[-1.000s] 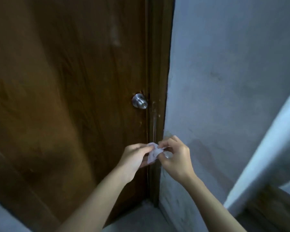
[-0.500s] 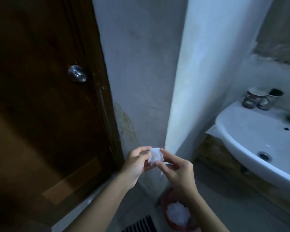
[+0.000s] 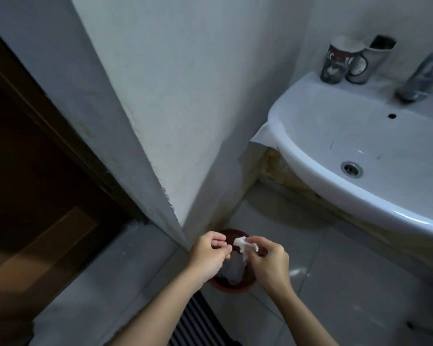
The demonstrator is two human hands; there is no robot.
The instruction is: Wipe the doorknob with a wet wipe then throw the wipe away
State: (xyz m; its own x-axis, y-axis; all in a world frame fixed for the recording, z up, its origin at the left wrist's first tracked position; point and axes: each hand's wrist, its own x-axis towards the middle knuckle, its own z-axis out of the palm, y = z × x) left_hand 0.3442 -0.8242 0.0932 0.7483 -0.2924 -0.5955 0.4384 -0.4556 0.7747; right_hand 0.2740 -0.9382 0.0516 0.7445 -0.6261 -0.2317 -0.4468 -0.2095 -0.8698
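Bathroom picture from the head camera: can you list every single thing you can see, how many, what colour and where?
wet wipe: one, white, crumpled, pinched in the right hand above the bin
bin: one, dark red, on the floor at the wall corner, something pale inside
sink: one, white, on the right
drain: one, metal, in the basin
tap: one, grey metal, at the back of the sink
cups: two, dark with print, back left of the sink
door: one, dark brown wood, on the left
floor grate: one, dark, slatted, bottom middle
wall: pale grey, middle
left hand: one, bare, curled beside the wipe, not on it
right hand: one, bare, holding the wipe
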